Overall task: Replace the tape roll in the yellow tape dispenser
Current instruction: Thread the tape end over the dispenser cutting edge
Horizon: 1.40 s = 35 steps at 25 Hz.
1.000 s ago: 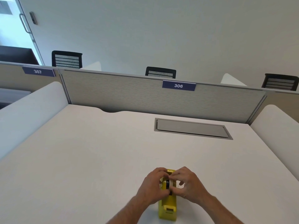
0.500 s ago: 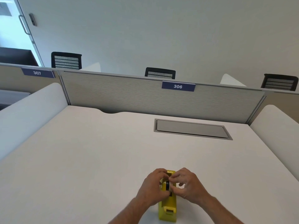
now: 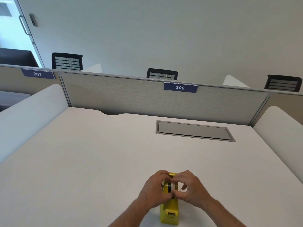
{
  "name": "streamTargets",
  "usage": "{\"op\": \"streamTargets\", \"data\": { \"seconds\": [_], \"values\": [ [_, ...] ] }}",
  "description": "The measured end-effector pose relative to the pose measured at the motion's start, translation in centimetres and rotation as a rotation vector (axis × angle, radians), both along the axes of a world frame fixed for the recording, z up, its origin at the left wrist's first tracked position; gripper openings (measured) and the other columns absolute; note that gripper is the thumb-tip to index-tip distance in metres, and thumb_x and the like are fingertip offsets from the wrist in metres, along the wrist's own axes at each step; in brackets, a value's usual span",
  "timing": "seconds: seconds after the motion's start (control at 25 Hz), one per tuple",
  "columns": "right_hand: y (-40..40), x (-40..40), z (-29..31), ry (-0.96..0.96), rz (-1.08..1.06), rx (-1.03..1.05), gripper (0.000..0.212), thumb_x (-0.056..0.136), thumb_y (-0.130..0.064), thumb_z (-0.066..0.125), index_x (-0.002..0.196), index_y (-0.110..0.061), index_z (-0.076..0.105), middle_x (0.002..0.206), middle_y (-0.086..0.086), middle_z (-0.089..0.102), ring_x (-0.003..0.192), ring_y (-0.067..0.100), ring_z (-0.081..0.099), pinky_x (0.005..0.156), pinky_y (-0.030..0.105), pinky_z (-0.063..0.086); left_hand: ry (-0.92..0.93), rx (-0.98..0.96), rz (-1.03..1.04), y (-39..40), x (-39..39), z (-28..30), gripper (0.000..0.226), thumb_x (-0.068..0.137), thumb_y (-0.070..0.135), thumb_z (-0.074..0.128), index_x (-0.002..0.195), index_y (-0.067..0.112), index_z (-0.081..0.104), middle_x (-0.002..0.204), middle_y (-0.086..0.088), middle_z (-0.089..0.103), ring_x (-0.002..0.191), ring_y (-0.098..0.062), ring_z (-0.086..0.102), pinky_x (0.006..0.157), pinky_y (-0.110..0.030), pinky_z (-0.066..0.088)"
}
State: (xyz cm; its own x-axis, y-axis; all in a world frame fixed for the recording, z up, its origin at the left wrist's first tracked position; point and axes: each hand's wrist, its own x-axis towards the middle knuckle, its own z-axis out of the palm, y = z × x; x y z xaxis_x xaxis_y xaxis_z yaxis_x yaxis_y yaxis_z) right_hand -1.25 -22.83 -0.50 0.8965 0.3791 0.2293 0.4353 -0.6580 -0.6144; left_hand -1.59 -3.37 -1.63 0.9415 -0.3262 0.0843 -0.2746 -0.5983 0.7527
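A yellow tape dispenser [image 3: 170,212] stands on the white desk [image 3: 98,161] near its front edge, cutter end toward me. A tape roll [image 3: 170,187] with a black core and a pale band sits at the top of the dispenser body. My left hand [image 3: 154,190] wraps the dispenser's left side, fingertips on the roll. My right hand [image 3: 190,189] pinches the roll from the right with thumb and forefinger. Most of the roll and its seat are hidden by my fingers.
A grey flush cable hatch [image 3: 195,131] lies in the desk toward the back right. A grey partition [image 3: 131,99] labelled 306 closes the far edge, and white side screens [image 3: 29,112] flank the desk. Black chair backs [image 3: 162,74] rise behind the partition.
Both hands stay at the roll on the dispenser; the fingers have shifted only slightly. The camera view has drifted a little.
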Motion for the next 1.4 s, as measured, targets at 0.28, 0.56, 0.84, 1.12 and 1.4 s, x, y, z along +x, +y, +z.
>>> {"op": "streamTargets", "data": {
  "seconds": [0.28,0.56,0.84,1.12,1.4],
  "values": [
    [0.11,0.06,-0.27,-0.030,-0.006,0.017,0.030,0.070,-0.036,0.075,0.100,-0.033,0.077,0.089,-0.037,0.060,0.096,0.003,0.056,0.060,0.024,0.056,0.000,0.005,0.004,-0.15,0.15,-0.38,0.042,0.070,0.041,0.075,0.109,0.028,0.067,0.132,0.015,0.055,0.113,-0.002,0.055,0.095,-0.024,0.053],
    [-0.05,0.21,-0.30,-0.023,-0.009,0.055,0.022,0.076,-0.035,0.071,0.096,-0.030,0.079,0.090,-0.029,0.063,0.093,0.006,0.059,0.064,0.027,0.058,-0.002,0.008,0.011,-0.20,0.20,-0.69,0.041,0.071,0.045,0.074,0.109,0.031,0.066,0.133,0.016,0.055,0.113,-0.002,0.055,0.095,-0.024,0.054],
    [-0.07,0.22,-0.10,-0.025,0.006,0.026,0.019,0.078,-0.028,0.075,0.096,-0.027,0.080,0.089,-0.019,0.068,0.091,0.005,0.058,0.063,0.026,0.057,-0.009,0.013,0.011,-0.16,0.20,-0.81,0.042,0.071,0.045,0.075,0.109,0.030,0.066,0.134,0.015,0.055,0.115,-0.004,0.055,0.097,-0.027,0.054],
    [-0.12,0.28,0.41,0.006,0.007,0.029,0.018,0.076,-0.026,0.076,0.094,-0.028,0.079,0.091,-0.017,0.070,0.093,0.007,0.058,0.064,0.028,0.058,-0.015,0.003,0.010,-0.12,0.13,-0.86,0.043,0.071,0.048,0.073,0.109,0.031,0.066,0.133,0.017,0.055,0.113,-0.004,0.057,0.096,-0.026,0.054],
    [-0.13,-0.12,0.16,-0.009,0.010,-0.023,0.034,0.070,-0.036,0.076,0.103,-0.030,0.076,0.099,-0.028,0.061,0.100,0.004,0.053,0.064,0.023,0.057,-0.003,0.007,0.003,-0.16,0.21,-0.79,0.048,0.068,0.045,0.074,0.114,0.031,0.066,0.136,0.016,0.054,0.115,-0.003,0.055,0.097,-0.024,0.053]
  ]
}}
